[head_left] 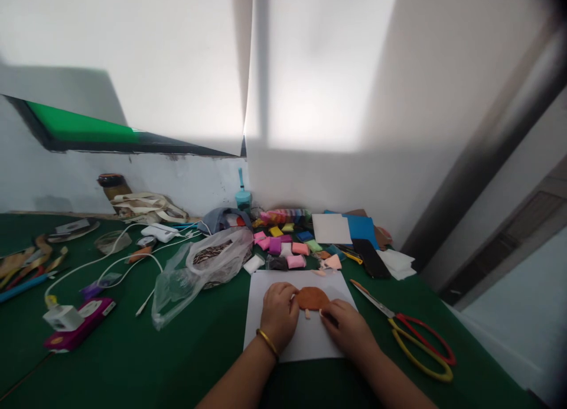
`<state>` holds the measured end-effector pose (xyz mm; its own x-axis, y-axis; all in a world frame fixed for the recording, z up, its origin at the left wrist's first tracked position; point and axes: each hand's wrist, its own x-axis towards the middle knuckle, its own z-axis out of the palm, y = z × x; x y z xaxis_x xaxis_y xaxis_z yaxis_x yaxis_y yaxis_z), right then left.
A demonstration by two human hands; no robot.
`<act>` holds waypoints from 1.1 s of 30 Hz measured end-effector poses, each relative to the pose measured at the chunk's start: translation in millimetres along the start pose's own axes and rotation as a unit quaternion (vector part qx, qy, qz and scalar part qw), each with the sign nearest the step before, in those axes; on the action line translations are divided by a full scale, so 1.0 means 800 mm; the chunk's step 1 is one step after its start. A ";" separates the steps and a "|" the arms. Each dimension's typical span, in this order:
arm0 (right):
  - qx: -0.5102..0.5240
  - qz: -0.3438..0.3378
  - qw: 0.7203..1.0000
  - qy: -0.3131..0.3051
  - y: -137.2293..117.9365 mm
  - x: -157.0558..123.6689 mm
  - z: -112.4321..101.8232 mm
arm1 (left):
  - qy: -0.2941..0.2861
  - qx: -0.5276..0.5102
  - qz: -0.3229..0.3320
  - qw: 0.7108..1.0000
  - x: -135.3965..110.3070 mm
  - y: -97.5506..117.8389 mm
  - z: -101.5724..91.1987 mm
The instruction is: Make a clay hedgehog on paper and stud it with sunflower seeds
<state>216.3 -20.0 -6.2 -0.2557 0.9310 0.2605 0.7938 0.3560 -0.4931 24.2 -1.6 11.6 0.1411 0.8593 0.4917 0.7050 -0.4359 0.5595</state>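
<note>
A flat orange-brown oval of modelling clay (312, 298) lies on a white sheet of paper (305, 349). At its left edge my left hand (280, 312), wearing a gold bangle on the wrist, curls its fingers and touches the rim. My right hand (348, 325) is below the oval's right side, thumb and finger pinched on a small pale clay piece (321, 313), mostly covered by the fingertips. Another short pale clay strip (308, 314) sits just under the oval's lower edge. More pale clay (319, 272) lies at the paper's top edge.
Large scissors (416, 337) with red and yellow handles lie right of the paper. Behind it are several coloured clay packs (296, 261), a black phone (371, 258) and a yellow cutter (353, 255). Leftward are a plastic bag (177, 288), white cables and a magenta power strip (80, 326).
</note>
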 end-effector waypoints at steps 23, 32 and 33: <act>0.065 0.067 0.996 -0.012 0.014 0.003 -0.008 | 0.001 0.007 -0.001 1.000 0.000 -0.004 0.001; 0.021 0.054 0.998 -0.021 0.011 0.008 -0.002 | -0.002 0.008 0.003 1.000 0.001 -0.004 0.005; 0.024 0.056 0.998 -0.022 0.012 0.008 -0.002 | -0.004 0.009 0.002 1.000 0.001 -0.003 0.004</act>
<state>222.9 -11.1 -7.9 -0.1908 0.9676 0.1654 0.7920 0.2513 -0.5565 25.0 0.8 8.2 0.1494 0.8595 0.4889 0.7170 -0.4346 0.5450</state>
